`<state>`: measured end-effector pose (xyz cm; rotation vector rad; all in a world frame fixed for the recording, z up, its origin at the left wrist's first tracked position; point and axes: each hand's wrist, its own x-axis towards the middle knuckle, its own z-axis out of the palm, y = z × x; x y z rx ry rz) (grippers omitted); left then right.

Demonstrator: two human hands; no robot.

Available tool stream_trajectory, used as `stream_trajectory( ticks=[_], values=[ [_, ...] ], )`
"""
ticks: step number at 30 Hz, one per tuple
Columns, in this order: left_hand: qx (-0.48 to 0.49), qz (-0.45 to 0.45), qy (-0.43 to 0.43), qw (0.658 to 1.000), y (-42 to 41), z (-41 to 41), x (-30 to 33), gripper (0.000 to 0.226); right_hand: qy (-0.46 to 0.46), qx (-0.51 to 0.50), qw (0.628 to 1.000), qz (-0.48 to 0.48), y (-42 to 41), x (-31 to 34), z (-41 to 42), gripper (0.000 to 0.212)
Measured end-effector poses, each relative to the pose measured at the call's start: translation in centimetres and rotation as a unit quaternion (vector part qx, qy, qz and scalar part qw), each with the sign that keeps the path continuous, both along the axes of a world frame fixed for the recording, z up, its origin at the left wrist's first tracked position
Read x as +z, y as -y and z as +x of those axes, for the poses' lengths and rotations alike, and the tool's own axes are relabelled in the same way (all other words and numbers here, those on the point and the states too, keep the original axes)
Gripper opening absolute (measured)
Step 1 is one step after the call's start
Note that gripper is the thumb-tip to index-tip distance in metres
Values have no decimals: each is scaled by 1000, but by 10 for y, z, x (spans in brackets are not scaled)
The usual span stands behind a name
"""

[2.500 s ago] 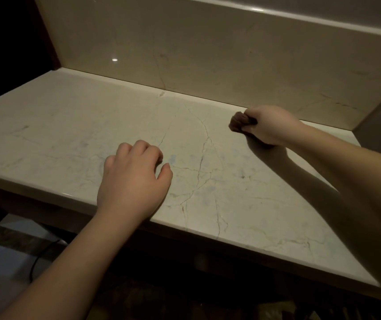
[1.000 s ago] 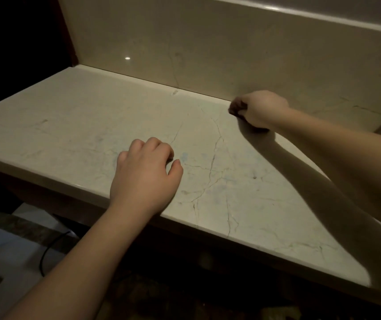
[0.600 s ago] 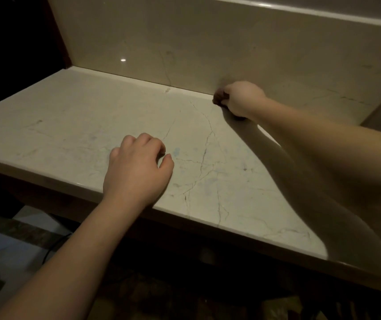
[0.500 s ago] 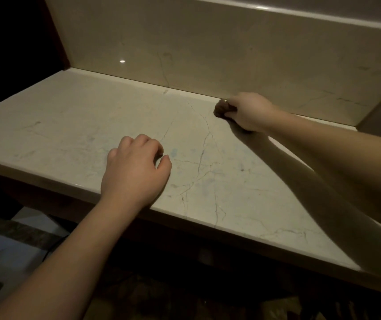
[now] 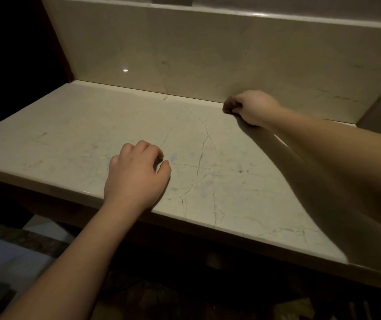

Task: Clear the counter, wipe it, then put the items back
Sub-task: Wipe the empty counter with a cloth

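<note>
The right hand [image 5: 253, 107] is balled tight around a small dark cloth [image 5: 229, 106] at the back of the counter [image 5: 69, 135], touching the back wall, while the left hand [image 5: 136, 176] rests loosely curled near the front edge; I'd press flat and sweep forward in overlapping passes.

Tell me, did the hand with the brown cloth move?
Yes. The right hand with the cloth slid back, away from the person, to the back wall.

Your counter [image 5: 74, 135]: pale cream marble, thin dark veins, faint bluish smudges toward 3 o'clock. Backsplash [image 5: 208, 54]: matching cream, sparse veining. Cloth [image 5: 229, 106] in your right hand [image 5: 253, 107]: dark brown.
</note>
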<state>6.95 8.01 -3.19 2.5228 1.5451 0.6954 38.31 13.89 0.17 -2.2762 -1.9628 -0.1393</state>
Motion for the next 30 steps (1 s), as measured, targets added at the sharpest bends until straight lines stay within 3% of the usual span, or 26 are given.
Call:
stream_trajectory(
  ticks=[5, 13, 24, 30],
  values=[
    [-6, 3, 1, 1000, 0, 0, -2, 21, -2, -16, 1000, 8, 0, -12, 9, 22],
    [-7, 11, 15, 1000, -2, -1, -3, 20, -65, 112, 991, -33, 106, -4, -10, 19],
    [-9, 5, 8, 1000, -1, 0, 0, 18, -9, 1, 1000, -17, 5, -1, 16, 18],
    [-11, 11, 10, 1000, 1, -1, -1, 18, -41, 43, 997, -40, 53, 2, -7, 9]
  ],
)
